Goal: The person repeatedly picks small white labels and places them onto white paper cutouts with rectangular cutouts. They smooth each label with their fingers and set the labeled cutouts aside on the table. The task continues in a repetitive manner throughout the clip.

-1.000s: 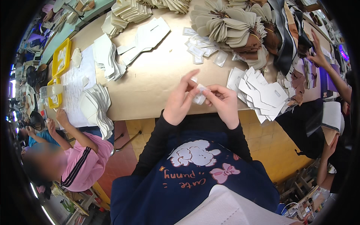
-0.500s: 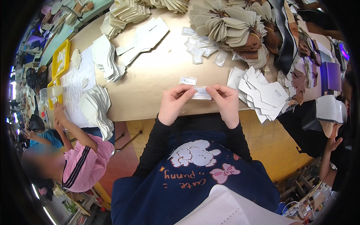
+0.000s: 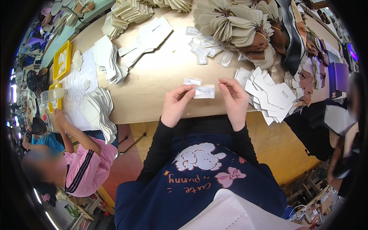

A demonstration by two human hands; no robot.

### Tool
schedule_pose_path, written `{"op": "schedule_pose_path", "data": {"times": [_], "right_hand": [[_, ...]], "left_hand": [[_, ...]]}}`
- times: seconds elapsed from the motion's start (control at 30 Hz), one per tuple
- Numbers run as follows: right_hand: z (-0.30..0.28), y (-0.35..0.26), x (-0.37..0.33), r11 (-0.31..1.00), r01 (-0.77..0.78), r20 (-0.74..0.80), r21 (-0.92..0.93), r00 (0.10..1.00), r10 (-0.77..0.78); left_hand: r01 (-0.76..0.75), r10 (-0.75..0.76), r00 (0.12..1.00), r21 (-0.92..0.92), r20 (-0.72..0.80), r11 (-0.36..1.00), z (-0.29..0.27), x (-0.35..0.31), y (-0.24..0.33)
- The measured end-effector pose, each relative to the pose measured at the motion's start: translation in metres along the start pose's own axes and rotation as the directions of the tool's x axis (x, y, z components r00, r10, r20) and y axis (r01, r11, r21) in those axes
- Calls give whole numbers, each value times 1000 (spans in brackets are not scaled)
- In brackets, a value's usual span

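Note:
Between the fingertips of my left hand (image 3: 177,102) is the left end of a small white printed label (image 3: 204,91). My right hand (image 3: 234,100) is just to its right, thumb and forefinger apart with nothing between them. A second printed label (image 3: 192,81) lies on the tabletop just beyond the held one. Farther off is a loose pile of similar small labels (image 3: 207,45). Close to the right of my right hand, white cut pieces (image 3: 270,94) with small slots lie fanned over one another.
The brown-covered table (image 3: 153,96) carries fanned beige pieces (image 3: 226,23) at the far right and white stacks (image 3: 109,59) on the left. Yellow trays (image 3: 62,60) stand farther left. A person in a pink shirt (image 3: 86,165) sits at the left; another person is at the right edge.
My right hand has let go of the label's right end and drawn slightly away. The label stays in my left hand, its face now more visible.

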State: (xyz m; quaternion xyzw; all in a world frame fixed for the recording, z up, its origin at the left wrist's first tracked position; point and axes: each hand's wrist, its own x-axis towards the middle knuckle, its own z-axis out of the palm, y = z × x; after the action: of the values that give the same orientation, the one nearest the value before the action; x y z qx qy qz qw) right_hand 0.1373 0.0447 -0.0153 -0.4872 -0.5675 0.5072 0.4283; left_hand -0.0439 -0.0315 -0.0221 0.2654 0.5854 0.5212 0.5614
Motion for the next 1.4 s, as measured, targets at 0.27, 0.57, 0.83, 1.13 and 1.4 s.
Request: {"op": "schedule_pose_path", "data": {"times": [0.27,0.57,0.83,1.13,1.4], "right_hand": [[2,-3,-8,799,524,256,-295,849,-462],[3,11,-20,999,36,106,-22,994,-33],[-59,7,19,916,166,-537,364,841,61],[-29,8,-11,961,274,-351,20,902,-250],[0,16,-42,734,607,190,-305,794,-578]], "left_hand": [[-94,94,995,-24,28,995,9,-3,2],[-393,391,916,393,87,832,27,-11,8],[-209,213,977,256,12,944,37,-22,-25],[-366,384,905,799,185,478,17,-20,-38],[-108,107,994,163,13,981,18,-48,-26]]}}
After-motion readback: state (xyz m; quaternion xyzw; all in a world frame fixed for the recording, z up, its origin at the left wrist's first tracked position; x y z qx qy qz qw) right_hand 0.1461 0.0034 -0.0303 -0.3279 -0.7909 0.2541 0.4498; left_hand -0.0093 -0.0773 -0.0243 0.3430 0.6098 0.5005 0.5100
